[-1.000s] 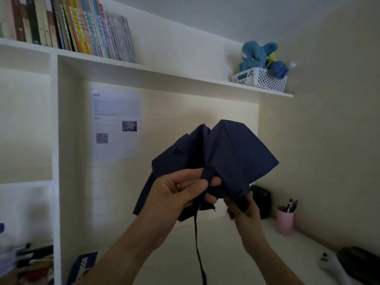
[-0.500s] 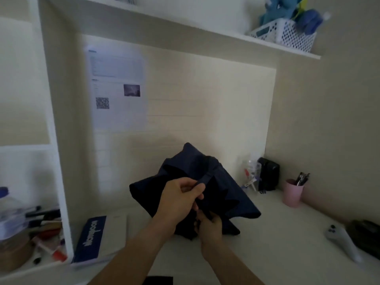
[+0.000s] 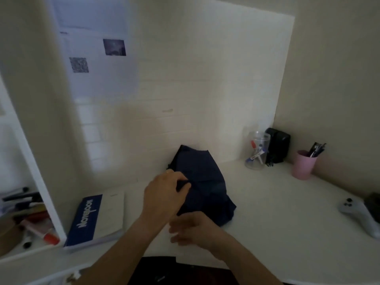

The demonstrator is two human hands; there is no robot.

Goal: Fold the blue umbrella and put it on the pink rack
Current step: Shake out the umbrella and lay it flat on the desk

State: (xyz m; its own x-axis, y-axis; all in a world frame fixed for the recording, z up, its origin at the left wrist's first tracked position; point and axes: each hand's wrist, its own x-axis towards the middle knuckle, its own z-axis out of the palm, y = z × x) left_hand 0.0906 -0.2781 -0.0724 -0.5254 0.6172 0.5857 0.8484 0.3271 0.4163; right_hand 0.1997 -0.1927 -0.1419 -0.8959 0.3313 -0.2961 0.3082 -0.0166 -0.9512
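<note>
The step in hand looks like gathering the canopy of the blue umbrella (image 3: 202, 182) into a tight bundle, and it will go best if the folds are kept wound one way and pressed flat before the closing strap is drawn round; no strap can be made out in this blurred view. The left hand (image 3: 164, 194) lies on the umbrella's near-left side with its fingers curled over a fold of cloth, apparently pinching it. The right hand (image 3: 191, 231) sits just in front of the umbrella at its near edge; whether it grips cloth or only steadies the bundle, I cannot tell, since its fingers are smeared by motion. One hand should pin the bundle while the other tucks loose edges, or the slack cloth is likely to spring out again.

The umbrella is a dark navy, soft, creased heap resting on the white desk (image 3: 277, 212), close to the back wall. The notebook (image 3: 96, 217) lies to its left and the pink cup (image 3: 304, 164) to its right. No pink rack is visible.
</note>
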